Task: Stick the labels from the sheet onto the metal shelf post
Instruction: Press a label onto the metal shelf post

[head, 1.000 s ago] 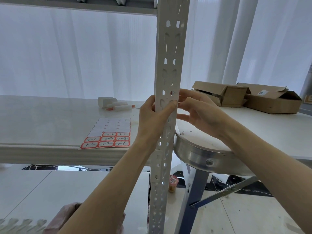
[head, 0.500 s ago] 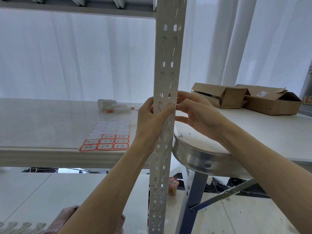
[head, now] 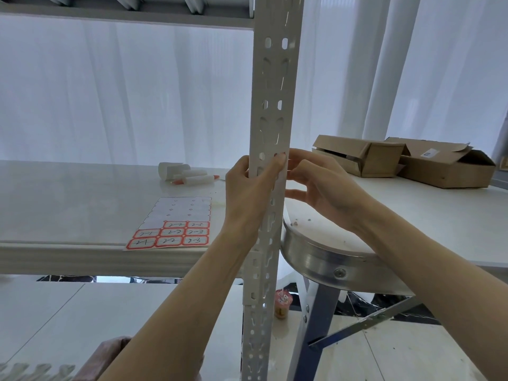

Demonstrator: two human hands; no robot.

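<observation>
A white perforated metal shelf post (head: 272,86) runs upright through the middle of the view. My left hand (head: 248,196) wraps around the post at shelf height, thumb pressed on its front face. My right hand (head: 319,182) is at the post's right edge, fingertips curled against the metal; a label under them cannot be made out. The label sheet (head: 176,224) lies flat on the shelf to the left of the post, with red-bordered handwritten labels left in its bottom rows and bare backing above.
The white shelf board (head: 68,193) also carries a white roll and marker pens (head: 187,174). A round metal-rimmed stool top (head: 324,259) sits right of the post. Two open cardboard boxes (head: 406,160) lie on a table at the right. A small cup (head: 281,303) stands on the floor.
Both hands stay at the same spot on the post; the fingers shift only slightly. The view has tipped up a little.
</observation>
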